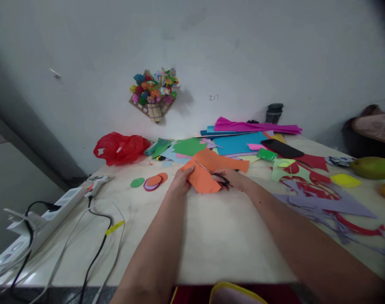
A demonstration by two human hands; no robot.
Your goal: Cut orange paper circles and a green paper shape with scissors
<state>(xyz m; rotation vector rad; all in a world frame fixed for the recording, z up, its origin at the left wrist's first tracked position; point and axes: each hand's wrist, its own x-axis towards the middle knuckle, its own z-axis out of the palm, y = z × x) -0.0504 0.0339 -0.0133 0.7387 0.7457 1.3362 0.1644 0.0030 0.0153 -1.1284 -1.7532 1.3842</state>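
Observation:
An orange paper sheet (208,181) is held up over the middle of the table, its left edge pinched by my left hand (181,180). My right hand (232,179) grips a pair of scissors (223,178) by the dark handles. The metal blades lie across the orange paper and point up and to the left. Left of my hands, cut paper circles (154,181) in orange, lilac and red overlap, with a green circle (137,182) beside them.
Coloured paper sheets (236,143) and a dark phone (282,148) lie at the back. Paper scraps (331,202) spread on the right near a mango (371,167). At left are a red plastic bag (121,147), a power strip (49,219) and loose cables (106,236).

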